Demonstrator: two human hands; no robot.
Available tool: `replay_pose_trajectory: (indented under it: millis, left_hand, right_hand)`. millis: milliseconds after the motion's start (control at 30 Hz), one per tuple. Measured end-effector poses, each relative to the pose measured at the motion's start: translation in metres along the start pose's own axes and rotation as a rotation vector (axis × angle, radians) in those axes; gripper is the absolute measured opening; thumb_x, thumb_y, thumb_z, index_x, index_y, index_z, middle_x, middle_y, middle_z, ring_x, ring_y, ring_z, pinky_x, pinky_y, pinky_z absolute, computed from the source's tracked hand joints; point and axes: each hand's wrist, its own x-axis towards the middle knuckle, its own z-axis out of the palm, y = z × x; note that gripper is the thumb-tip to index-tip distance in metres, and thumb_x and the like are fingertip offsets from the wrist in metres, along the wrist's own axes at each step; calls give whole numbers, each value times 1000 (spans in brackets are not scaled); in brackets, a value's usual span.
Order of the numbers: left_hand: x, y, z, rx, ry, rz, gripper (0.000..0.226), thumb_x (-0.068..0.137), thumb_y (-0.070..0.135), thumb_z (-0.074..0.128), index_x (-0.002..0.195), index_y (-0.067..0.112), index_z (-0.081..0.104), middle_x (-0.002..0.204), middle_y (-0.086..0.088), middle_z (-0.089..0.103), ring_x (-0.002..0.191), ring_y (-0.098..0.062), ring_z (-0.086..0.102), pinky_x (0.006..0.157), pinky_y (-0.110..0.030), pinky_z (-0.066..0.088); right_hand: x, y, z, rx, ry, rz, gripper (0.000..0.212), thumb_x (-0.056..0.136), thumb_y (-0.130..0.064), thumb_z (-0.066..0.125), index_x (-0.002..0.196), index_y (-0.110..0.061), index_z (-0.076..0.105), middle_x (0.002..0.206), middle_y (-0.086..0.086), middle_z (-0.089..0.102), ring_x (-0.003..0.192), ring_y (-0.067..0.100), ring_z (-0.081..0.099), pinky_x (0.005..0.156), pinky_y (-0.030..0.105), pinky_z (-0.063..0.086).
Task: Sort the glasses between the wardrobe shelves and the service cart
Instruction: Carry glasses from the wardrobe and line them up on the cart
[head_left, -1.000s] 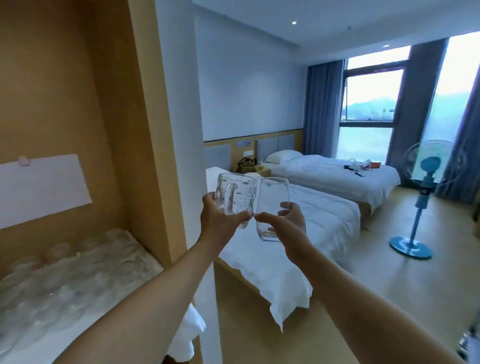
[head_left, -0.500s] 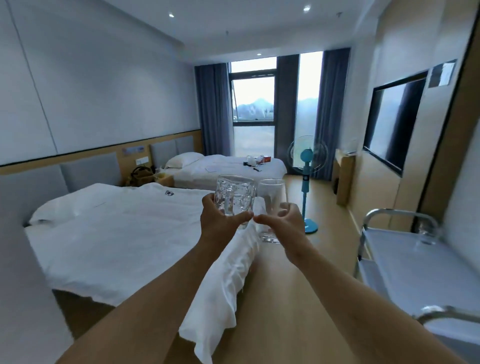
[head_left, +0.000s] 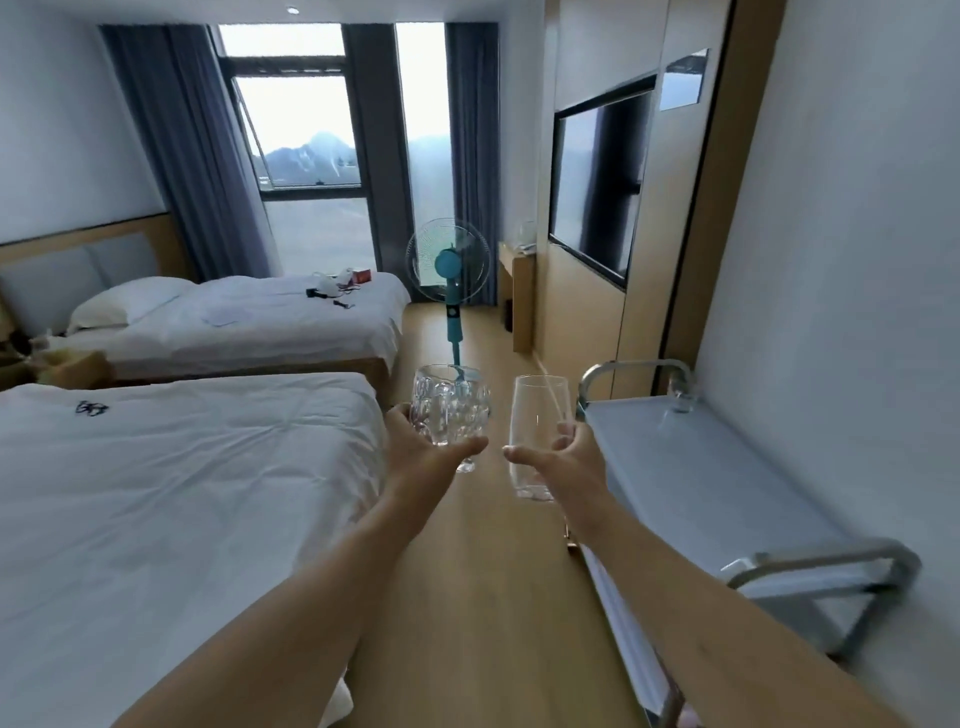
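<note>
Beside the service cart (head_left: 691, 467), left hand (head_left: 421, 457) grips dimpled mug (head_left: 451, 410), right hand (head_left: 571, 462) smooth tumbler (head_left: 535, 431).

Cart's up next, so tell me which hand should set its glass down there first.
Right, probably. The right hand grips the smooth tumbler beside the service cart. The left hand holds the dimpled mug on the bed side.
</note>
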Motion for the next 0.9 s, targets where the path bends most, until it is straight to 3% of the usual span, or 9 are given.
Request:
replay_pose_trajectory:
  millis: [133, 233, 367, 500, 667, 767, 900]
  left_hand:
    - [58, -26, 59, 52, -79, 46, 90, 52, 37, 99, 119, 25, 40, 113, 5, 58, 101, -11, 61, 80, -26, 51]
    - [101, -40, 104, 27, -125, -5, 102, 50, 39, 98, 131, 19, 39, 120, -1, 59, 107, -18, 62, 92, -37, 55]
    - [154, -58, 158, 8, -157, -73, 95, 52, 34, 99, 128, 20, 43, 115, -1, 62, 102, -16, 64, 92, -39, 56]
    - [201, -78, 204, -48, -202, -130, 89, 52, 31, 98, 123, 20, 45, 114, -2, 64, 103, -19, 66, 95, -47, 56]
    - [260, -109, 244, -79, -287, -159, 100, 40, 45, 95, 124, 20, 46, 117, -2, 66, 107, -20, 67, 99, -47, 54]
    - [300, -134, 268, -50, -354, -181, 98, 41, 49, 95, 122, 23, 47, 118, -1, 64, 108, -20, 65, 97, -46, 54]
    - [353, -160, 300, -37, -441, -229, 99, 41, 49, 95, 123, 23, 45, 116, 1, 64, 104, -15, 65, 88, -34, 54]
  right_hand:
    - [75, 25, -14, -21, 47, 17, 86, 62, -29, 96, 129, -10, 47, 111, 3, 52, 111, 27, 60, 96, 47, 55]
    - [131, 41, -23, -20, 77, 50, 81, 62, -27, 96, 125, -11, 47, 111, 4, 52, 110, 26, 60, 97, 49, 54]
    - [197, 57, -34, -51, 88, 79, 77, 64, -28, 95, 122, -17, 45, 110, 4, 52, 109, 27, 61, 96, 48, 54]
    - [256, 72, -37, -77, 109, 120, 74, 65, -28, 94, 119, -17, 45, 102, 0, 51, 96, 18, 61, 82, 39, 57]
    - [320, 94, -29, -98, 164, 179, 79, 66, -30, 94, 125, -17, 43, 103, -2, 50, 93, 11, 55, 67, 24, 44]
    - [355, 111, -20, -108, 224, 216, 84, 66, -32, 94, 130, -15, 43, 106, -1, 49, 98, 14, 55, 69, 24, 44]
    - [400, 129, -10, -103, 337, 268, 87, 65, -32, 95, 133, -14, 44, 113, 2, 48, 106, 21, 58, 77, 30, 51]
